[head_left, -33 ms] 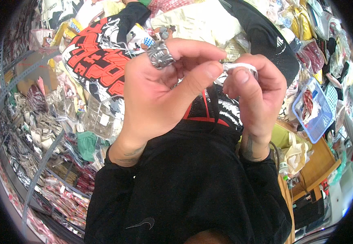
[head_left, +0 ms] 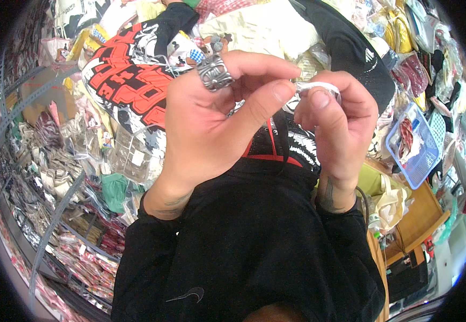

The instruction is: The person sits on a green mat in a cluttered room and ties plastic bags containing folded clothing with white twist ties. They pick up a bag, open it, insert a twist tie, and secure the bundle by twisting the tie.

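A thin white curved strip [head_left: 320, 86] with a clear, shiny edge is held up in front of my chest. My right hand [head_left: 345, 115] pinches it between thumb and bent fingers. From the other side, the thumb and index fingertip of my left hand [head_left: 206, 118] close near the strip's left end; whether they grip it is too small to make out. A wide silver ring [head_left: 214, 72] sits on a left finger. Below and behind both hands lies a black garment [head_left: 131, 80] with bold red and white print.
Bagged clothes [head_left: 61, 161] are heaped on metal-framed shelves at the left. Cream fabric [head_left: 260, 27] lies beyond my hands. On the right are a blue plastic basket [head_left: 399, 163] with small items, a wooden drawer [head_left: 420, 225] and a cream cloth bag [head_left: 391, 204].
My left hand has turned very slightly, its ring shifting a little to the right. A bit more of the white strip shows. My right hand is practically still.
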The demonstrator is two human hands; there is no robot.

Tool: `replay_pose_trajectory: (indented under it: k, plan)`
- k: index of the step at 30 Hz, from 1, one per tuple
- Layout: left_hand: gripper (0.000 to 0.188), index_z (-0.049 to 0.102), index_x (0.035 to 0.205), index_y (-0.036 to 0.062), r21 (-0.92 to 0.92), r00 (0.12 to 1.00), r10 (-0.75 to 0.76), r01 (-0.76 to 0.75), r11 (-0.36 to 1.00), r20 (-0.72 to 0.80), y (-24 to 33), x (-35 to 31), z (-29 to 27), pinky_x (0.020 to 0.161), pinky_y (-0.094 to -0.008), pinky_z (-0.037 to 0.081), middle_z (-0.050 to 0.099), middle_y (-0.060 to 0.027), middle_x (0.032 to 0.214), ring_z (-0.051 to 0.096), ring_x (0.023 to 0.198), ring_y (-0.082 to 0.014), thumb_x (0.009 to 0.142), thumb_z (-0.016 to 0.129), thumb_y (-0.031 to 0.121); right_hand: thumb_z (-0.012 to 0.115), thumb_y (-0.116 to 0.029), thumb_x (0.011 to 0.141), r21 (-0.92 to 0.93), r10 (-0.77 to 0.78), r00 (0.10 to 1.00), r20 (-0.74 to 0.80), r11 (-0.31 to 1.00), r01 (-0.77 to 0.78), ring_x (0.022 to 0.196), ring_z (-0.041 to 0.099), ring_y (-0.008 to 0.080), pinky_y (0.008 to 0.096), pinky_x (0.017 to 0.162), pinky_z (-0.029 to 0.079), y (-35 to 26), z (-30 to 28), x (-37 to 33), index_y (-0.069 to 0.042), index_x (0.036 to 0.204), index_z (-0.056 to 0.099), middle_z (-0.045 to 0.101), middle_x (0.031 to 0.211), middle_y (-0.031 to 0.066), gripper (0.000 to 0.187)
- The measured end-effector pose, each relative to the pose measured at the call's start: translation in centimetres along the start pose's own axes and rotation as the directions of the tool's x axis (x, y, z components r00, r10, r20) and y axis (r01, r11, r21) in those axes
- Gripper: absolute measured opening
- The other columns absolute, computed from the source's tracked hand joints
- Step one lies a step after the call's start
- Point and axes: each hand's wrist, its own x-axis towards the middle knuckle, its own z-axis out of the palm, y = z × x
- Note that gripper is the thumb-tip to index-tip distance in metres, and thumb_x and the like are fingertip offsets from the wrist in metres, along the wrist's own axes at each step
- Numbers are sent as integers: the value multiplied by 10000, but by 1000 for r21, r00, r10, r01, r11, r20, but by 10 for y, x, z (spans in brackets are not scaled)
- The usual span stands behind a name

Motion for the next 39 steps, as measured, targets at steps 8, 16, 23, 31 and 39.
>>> replay_pose_trajectory:
  k: [8, 16, 23, 31, 39]
  plan:
    - [155, 642, 931, -7, 603, 933, 271, -360, 712, 237, 7, 5, -12, 680, -218, 469, 643, -104, 900, 590, 761, -126, 787, 699, -14, 651, -11, 839, -258, -168, 986, -3, 953, 161, 721, 551, 70, 193, 645, 425, 5, 2, -3, 53, 918, 643, 630, 812, 60, 102]
    - [239, 590, 1019, -34, 64, 980, 176, -182, 981, 88, 2, -2, -12, 711, -226, 485, 639, -137, 951, 610, 811, -136, 796, 664, -77, 623, 5, 849, -70, -160, 987, 26, 984, 162, 752, 579, 87, 203, 676, 449, 5, 5, -1, 64, 951, 632, 648, 856, 89, 118]
    - [262, 557, 1027, -14, -13, 956, 279, -279, 960, 91, -6, 0, -10, 746, -240, 474, 599, -152, 972, 582, 864, -152, 794, 633, -105, 651, -30, 851, 52, -231, 973, 9, 972, 231, 767, 586, 82, 203, 696, 463, 7, 8, -3, 53, 961, 622, 657, 868, 81, 141]
    - [271, 558, 1017, 32, -113, 946, 312, -302, 947, 86, -9, 1, -4, 737, -233, 452, 557, -118, 927, 542, 821, -140, 781, 642, -72, 642, -13, 847, 192, -117, 988, 99, 977, 96, 723, 585, 76, 203, 653, 471, 4, 4, -2, 37, 951, 623, 663, 863, 83, 117]
    - [291, 534, 1058, 15, -213, 970, 241, -231, 949, 23, -8, -2, 3, 679, -232, 462, 560, -102, 909, 538, 784, -136, 794, 639, -50, 634, 13, 847, 163, -171, 985, 36, 973, 163, 696, 629, 112, 224, 647, 517, 0, 15, 0, 52, 969, 588, 660, 841, 112, 136]
